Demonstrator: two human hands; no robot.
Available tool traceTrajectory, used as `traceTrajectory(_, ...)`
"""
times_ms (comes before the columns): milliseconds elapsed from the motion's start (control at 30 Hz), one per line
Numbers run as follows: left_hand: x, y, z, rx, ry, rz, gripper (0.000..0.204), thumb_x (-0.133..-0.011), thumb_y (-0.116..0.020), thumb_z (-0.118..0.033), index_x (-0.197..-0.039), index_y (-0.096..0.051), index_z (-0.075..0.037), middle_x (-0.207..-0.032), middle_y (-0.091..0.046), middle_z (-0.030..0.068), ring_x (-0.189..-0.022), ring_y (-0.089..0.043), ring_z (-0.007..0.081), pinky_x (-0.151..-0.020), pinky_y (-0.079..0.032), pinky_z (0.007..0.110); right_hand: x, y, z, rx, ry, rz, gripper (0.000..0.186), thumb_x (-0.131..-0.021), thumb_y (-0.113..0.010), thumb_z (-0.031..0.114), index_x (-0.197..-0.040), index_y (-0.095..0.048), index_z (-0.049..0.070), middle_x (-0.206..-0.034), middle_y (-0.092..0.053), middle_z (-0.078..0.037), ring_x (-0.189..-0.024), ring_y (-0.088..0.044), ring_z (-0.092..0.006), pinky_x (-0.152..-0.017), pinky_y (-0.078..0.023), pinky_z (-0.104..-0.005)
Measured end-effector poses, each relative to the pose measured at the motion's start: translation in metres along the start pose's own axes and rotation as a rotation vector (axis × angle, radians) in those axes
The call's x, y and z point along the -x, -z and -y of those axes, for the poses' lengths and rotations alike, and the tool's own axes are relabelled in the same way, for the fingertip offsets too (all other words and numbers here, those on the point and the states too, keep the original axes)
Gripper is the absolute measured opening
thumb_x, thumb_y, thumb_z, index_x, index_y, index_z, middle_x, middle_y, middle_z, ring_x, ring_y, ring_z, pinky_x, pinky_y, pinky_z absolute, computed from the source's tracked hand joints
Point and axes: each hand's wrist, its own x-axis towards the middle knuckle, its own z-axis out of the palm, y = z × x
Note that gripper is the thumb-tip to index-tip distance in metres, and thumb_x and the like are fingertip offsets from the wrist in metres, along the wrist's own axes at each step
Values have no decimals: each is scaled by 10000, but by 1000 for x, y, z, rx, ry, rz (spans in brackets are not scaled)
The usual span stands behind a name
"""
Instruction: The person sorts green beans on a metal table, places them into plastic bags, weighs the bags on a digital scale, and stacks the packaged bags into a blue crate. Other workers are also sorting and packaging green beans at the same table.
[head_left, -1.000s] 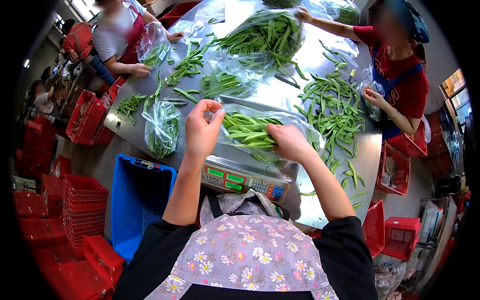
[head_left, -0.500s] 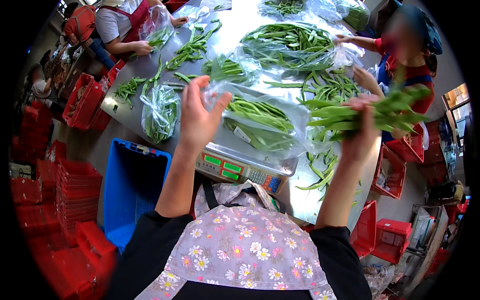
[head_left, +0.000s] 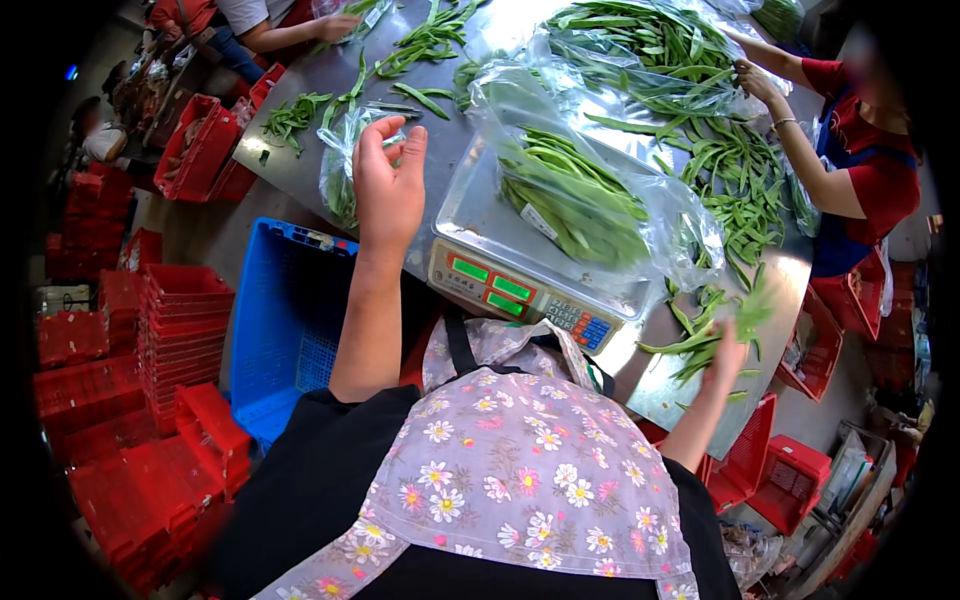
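Note:
My left hand (head_left: 390, 185) is raised above the table, just left of the scale (head_left: 530, 295). Its fingers are loosely bent, the thumb stands apart, and nothing is in it. On the scale's metal tray lies a clear plastic bag (head_left: 685, 225) of flat green beans (head_left: 575, 190) with a white label. My right hand (head_left: 728, 355), smeared by motion, is low over the table right of the scale. It appears closed round some flat green beans (head_left: 755, 318), blurred too; other beans lie loose around it. Another filled clear bag (head_left: 340, 175) lies behind my left hand, partly hidden.
A blue crate (head_left: 290, 330) stands below the table's left edge. Red crates (head_left: 185, 330) are stacked at left, others at lower right. Across the table, a co-worker's hands (head_left: 755, 80) handle a large bag of beans (head_left: 650, 50). Another person's hand (head_left: 335, 27) is at upper left.
My right hand has moved down toward the table's near right part from above the loose beans; far fewer beans show in it. The view has shifted, and my left hand stays raised.

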Motion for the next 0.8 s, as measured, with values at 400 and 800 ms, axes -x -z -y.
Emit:
traceTrajectory(400, 1, -8, 4, 48, -34, 59, 282, -893, -569, -183, -1099, -524, 5, -1101, -477, 126, -909, -569, 197, -763, -480, 290, 11, -44, -55, 766, 383, -170, 313, -883, -548, 261, -992, -568, -31, -883, -627, -211, -827, -601, -361, -753, -453, -399)
traceTrajectory(800, -7, -42, -29, -110, -94, 147, 686, -758, -691, -433, -1229, -413, -18, -1132, -480, 150, -1020, -490, 236, -861, -415, 370, 32, -47, 109, -529, 302, 28, 138, -946, -455, 196, -1005, -475, 72, -618, -351, 30, -560, -355, -40, -577, -378, -247)
